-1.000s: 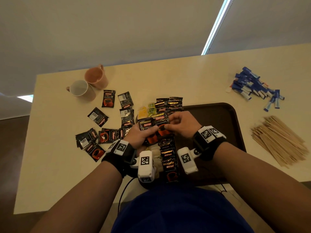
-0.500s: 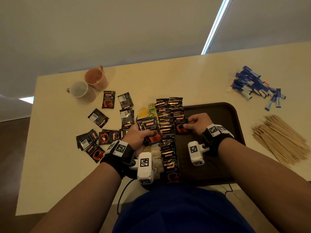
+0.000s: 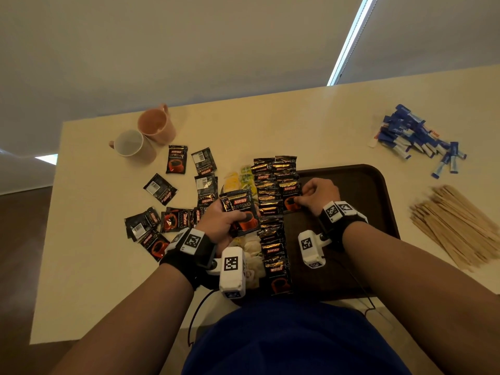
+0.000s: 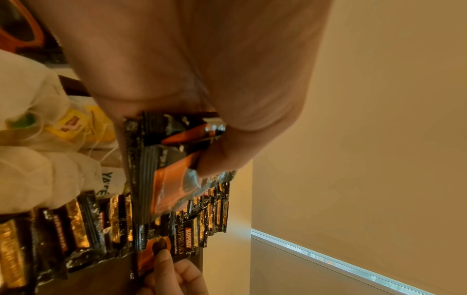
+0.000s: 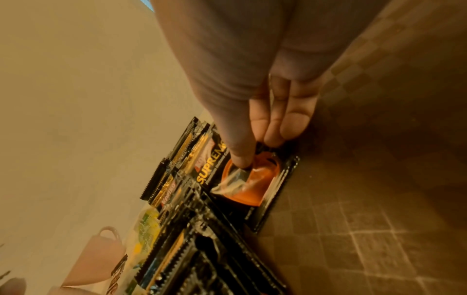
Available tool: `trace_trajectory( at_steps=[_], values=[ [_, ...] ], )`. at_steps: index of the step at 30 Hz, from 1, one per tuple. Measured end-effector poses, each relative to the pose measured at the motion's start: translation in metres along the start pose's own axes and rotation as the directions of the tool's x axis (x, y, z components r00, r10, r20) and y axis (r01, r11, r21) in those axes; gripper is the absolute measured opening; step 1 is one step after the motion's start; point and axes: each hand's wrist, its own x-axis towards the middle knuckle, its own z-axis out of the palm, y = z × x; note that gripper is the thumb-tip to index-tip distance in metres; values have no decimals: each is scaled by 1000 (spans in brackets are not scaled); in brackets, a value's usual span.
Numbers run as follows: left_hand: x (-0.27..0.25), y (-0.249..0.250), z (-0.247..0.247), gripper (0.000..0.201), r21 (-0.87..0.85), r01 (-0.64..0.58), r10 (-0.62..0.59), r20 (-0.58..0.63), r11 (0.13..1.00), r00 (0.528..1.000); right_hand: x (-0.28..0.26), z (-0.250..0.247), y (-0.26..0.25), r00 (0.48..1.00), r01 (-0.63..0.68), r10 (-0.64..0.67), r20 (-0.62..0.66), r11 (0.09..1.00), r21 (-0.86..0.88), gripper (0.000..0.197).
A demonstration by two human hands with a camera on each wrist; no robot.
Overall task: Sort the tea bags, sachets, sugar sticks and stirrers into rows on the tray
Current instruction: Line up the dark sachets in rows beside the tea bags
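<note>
Forearms enter from the bottom of the head view and converge at frame centre over the brown tray (image 3: 378, 190). Left hand (image 3: 219, 223) sits at the tray's left edge, palm turned inward, fingers and thumb curled; its grip is clamped on a small stack of black coffee sachets (image 3: 240, 215) held above the tea bags (image 3: 251, 255). Right hand (image 3: 318, 196) lies right of centre, fingers bent down; its grip is closed, thumb and fingertips pinching one sachet (image 5: 242, 175) that rests flat on the tray, just beside the sachet row (image 3: 273, 228). In the right wrist view the thumb presses on the printed orange cup.

Sachets are black foil with an orange cup graphic, gold band and "KOPIKO SUPREMO" lettering. The row runs from the tray's near edge toward the far edge in overlapping order. Loose sachets (image 3: 173, 209) lie scattered on the worktop (image 3: 94, 266) at centre left. Blue sugar sticks (image 3: 414, 139) form a pile at upper right; wooden stirrers (image 3: 454, 226) lie heaped at right. Two mugs (image 3: 146, 136) stand at upper left.
</note>
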Motion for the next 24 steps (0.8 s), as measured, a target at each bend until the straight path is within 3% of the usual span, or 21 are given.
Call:
trace_trajectory(
  at_steps=[18,21,24],
  values=[
    [0,-2,-3,37,65,-29,31,-22,997,999,-4,0,5,1000,8,-8,-22,1000,11,30],
    [-2,-3,-1,35,113,-62,68,-44,992,997,-9,-6,9,997,39,-40,-65,999,-11,27],
    [-4,-1,-1,36,212,-107,127,-81,971,989,-16,-12,0,973,151,-160,-168,986,-65,13]
  ],
)
